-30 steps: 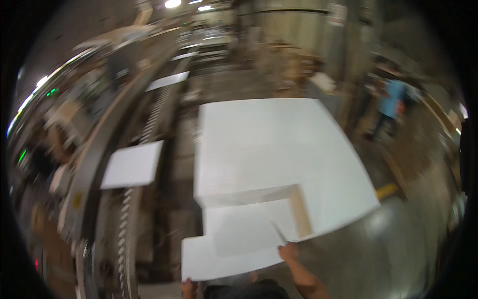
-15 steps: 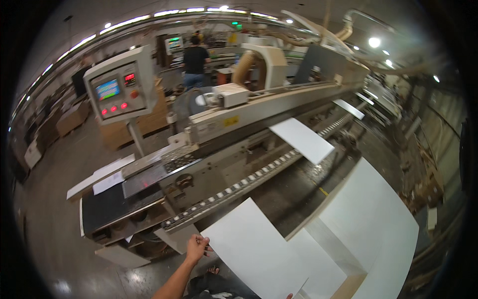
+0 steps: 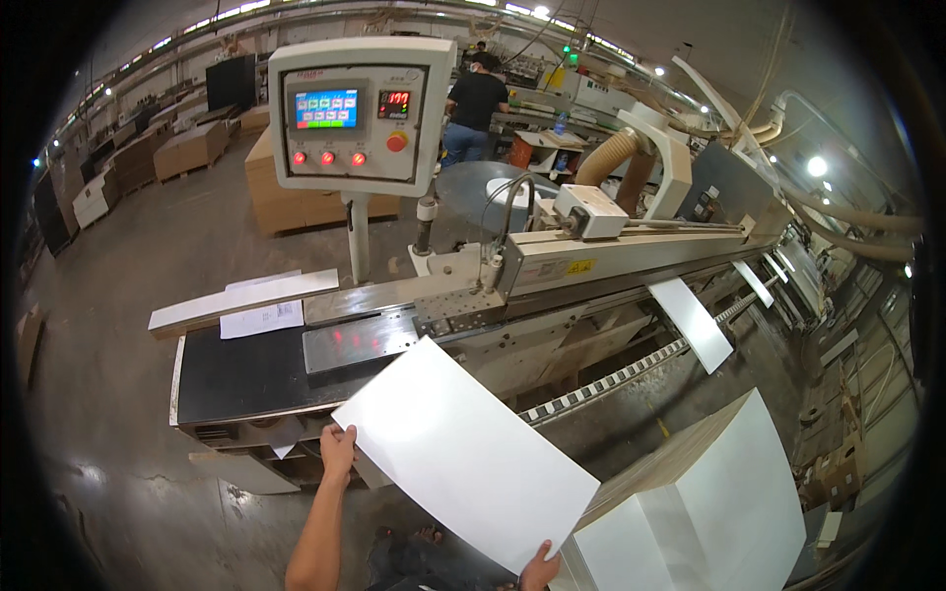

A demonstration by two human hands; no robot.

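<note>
A white rectangular panel (image 3: 468,438) spans the space between my two hands. My left hand (image 3: 338,450) grips its left corner, thumb on top and fingers underneath. At the near right corner my right hand (image 3: 539,566) pinches the panel's edge, partly cut off by the lower border of the picture. The panel's far left corner reaches over the metal plate (image 3: 360,345) of a long panel-processing machine (image 3: 591,258); whether it touches cannot be made out. To the right of the panel stands a stack of white panels (image 3: 734,492).
A control box (image 3: 360,118) with a lit screen rises on a post. Another white panel (image 3: 693,323) lies on the machine's roller track (image 3: 606,379) further along. Papers (image 3: 263,319) rest on the black table (image 3: 246,372). A person (image 3: 475,108) in dark clothes stands beyond the machine.
The panel has come off the stack side and moved left and up toward the machine's near end. My right hand has come more into view. The view has turned left.
</note>
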